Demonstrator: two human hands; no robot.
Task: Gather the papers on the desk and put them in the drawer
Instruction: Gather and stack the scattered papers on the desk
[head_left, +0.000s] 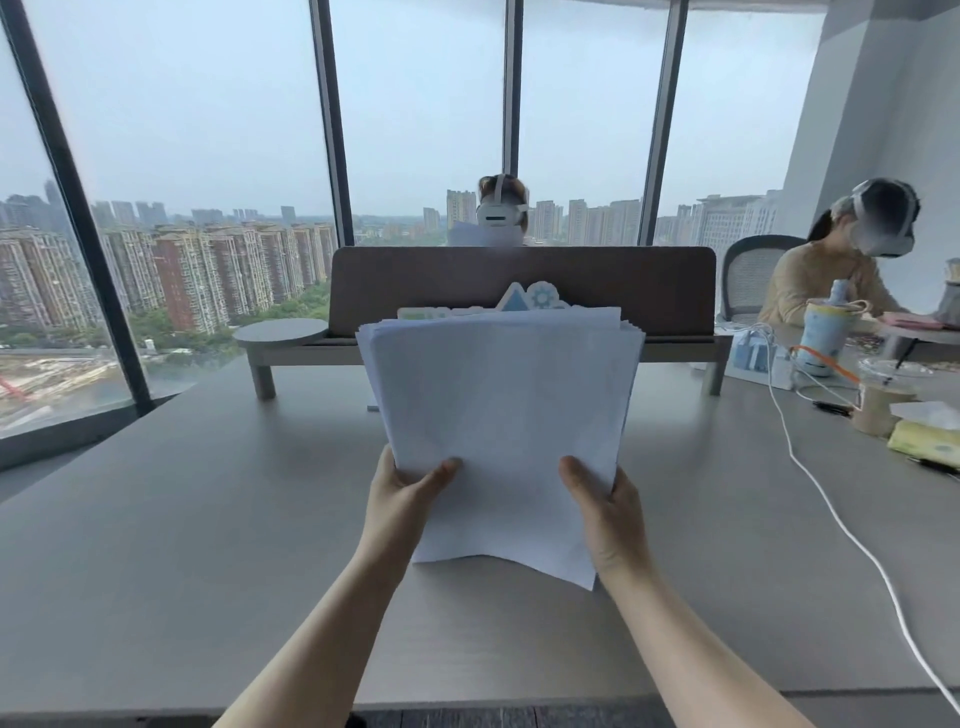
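Counter (182, 519): broad, grey, matte surface spanning the view, front edge at the bottom.
Papers (501, 415): white stack held upright above the counter centre, top edges fanned, lower corners curling.
Left hand (402, 491): grips the stack's lower left edge, thumb across the front sheet, fingers behind.
Right hand (605, 501): grips the lower right edge, thumb in front, fingers hidden behind.
Riser shelf (291, 338): low legged shelf at the counter's far side, carrying a brown divider panel (649, 288).
White cable (831, 512): trails across the right part of the counter.
Room: 2 seated persons wearing headsets, 1 behind the panel, 1 at right; floor-to-ceiling windows (208, 130) facing apartment towers.
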